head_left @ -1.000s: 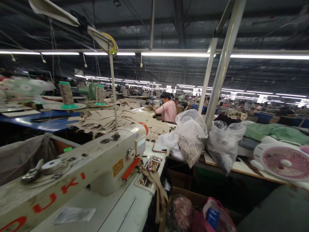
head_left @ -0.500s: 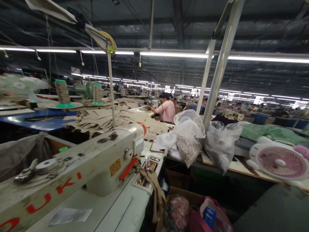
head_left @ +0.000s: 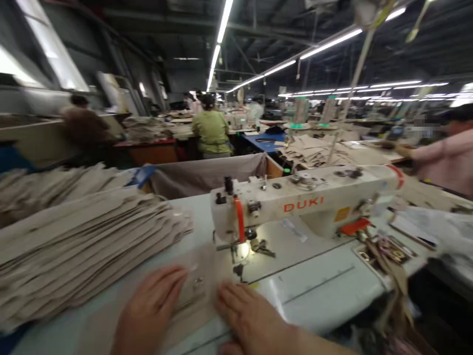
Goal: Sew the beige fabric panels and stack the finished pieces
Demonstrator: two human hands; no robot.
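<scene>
A beige fabric piece [head_left: 190, 306] lies flat on the pale machine table in front of the needle area. My left hand [head_left: 151, 308] rests on its left part with the fingers stretched out. On its right edge, close to the presser foot, my right hand [head_left: 247, 310] lies with extended fingers, slightly blurred. Between the hands, a small shiny detail [head_left: 198, 282] shows on the fabric, too blurred to name. The white sewing machine [head_left: 306, 204] stands just beyond, its lamp lit at the needle. Left of my left hand is a thick stack of beige fabric pieces [head_left: 92, 246].
A tray of small metal parts [head_left: 393, 251] is set in the table's right side, with a beige strap [head_left: 397, 281] hanging over it. A cloth-lined bin [head_left: 210, 175] stands behind the machine. A person in yellow-green [head_left: 211, 129] sits ahead; a pink sleeve [head_left: 447, 150] shows at right.
The view has swung left and down. Both my hands, the fabric piece under them, the fabric stack and the machine's needle end have come into view.
</scene>
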